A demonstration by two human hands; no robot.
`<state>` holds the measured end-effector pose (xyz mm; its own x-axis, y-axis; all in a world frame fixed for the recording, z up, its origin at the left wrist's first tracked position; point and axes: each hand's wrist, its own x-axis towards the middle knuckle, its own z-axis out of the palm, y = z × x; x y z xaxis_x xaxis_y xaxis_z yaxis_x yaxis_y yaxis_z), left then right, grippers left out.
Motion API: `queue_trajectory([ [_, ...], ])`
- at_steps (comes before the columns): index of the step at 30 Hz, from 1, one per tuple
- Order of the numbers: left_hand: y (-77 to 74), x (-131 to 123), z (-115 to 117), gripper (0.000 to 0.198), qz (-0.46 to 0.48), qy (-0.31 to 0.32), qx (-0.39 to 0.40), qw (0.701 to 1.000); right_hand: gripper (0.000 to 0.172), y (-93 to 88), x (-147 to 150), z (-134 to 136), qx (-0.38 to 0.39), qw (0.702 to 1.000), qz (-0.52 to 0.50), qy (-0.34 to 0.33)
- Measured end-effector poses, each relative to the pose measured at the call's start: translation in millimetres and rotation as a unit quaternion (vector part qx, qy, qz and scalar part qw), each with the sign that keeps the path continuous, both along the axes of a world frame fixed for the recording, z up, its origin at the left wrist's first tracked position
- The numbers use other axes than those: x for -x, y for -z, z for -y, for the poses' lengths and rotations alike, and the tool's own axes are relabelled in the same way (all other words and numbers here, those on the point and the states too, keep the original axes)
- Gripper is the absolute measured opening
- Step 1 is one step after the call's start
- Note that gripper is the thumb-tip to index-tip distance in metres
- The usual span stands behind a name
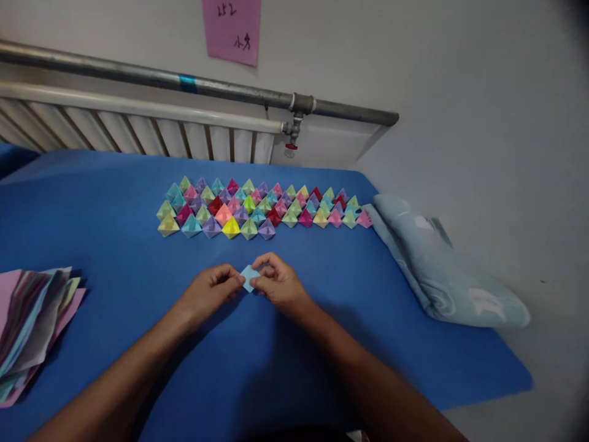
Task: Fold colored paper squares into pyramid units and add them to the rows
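A small folded piece of light blue paper (249,278) is held up between my two hands, a little above the blue tabletop. My left hand (216,287) pinches its left corner between thumb and fingers. On the other side, my right hand (278,281) grips the right part, with the thumb in front and the fingers curled behind and above. Beyond my hands stand rows of folded paper boats (230,228) in many colours, set close together. The fingers hide part of the paper's edges.
At the left lies a stack of coloured paper sheets (37,325). A folded pale blue cloth (451,276) rests along the right edge of the blue table (138,276). Behind are a radiator (175,135), a metal pipe (230,92) and a pink note (232,31) on the wall.
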<state>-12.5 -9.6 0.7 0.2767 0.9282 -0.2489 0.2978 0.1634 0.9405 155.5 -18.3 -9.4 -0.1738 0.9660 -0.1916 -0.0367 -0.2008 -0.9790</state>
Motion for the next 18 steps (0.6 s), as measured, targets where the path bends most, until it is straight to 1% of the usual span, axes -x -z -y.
queue_trajectory([
  [2, 4.2, 2, 1, 0.027, -0.073, 0.004, -0.097, 0.993, 0.015, 1.4, 0, -1, 0.000, 0.999, 0.033, -0.006],
  [3, 5.5, 3, 2, 0.024, -0.102, 0.002, -0.159, 0.982, 0.013, 1.6, 0, -1, 0.008, 0.999, 0.049, -0.007],
  [5, 6.8, 4, 3, 0.019, -0.130, 0.011, -0.278, 0.952, 0.011, 1.6, 0, -3, 0.023, 0.996, 0.085, -0.011],
  [7, 7.4, 4, 5, 0.018, -0.144, 0.047, -0.353, 0.923, 0.010, 1.4, -1, -4, 0.025, 0.991, 0.130, -0.024],
  [9, 8.8, 4, 6, 0.019, -0.175, 0.085, -0.369, 0.909, 0.009, 0.9, -1, -5, 0.012, 0.983, 0.180, -0.043],
  [11, 11.6, 4, 7, 0.019, -0.218, 0.116, -0.354, 0.902, 0.006, -0.9, -2, -4, -0.011, 0.970, 0.236, -0.067],
  [14, 17.0, 4, 6, 0.021, -0.259, 0.148, -0.339, 0.892, 0.002, -7.2, -3, 0, -0.076, 0.935, 0.331, -0.105],
  [16, 19.8, 5, 6, 0.025, -0.263, 0.157, -0.343, 0.888, 0.009, -12.5, -6, 3, -0.118, 0.908, 0.382, -0.128],
  [18, 20.9, 5, 5, 0.028, -0.258, 0.164, -0.347, 0.887, 0.017, -16.4, -11, 7, -0.142, 0.890, 0.410, -0.140],
])
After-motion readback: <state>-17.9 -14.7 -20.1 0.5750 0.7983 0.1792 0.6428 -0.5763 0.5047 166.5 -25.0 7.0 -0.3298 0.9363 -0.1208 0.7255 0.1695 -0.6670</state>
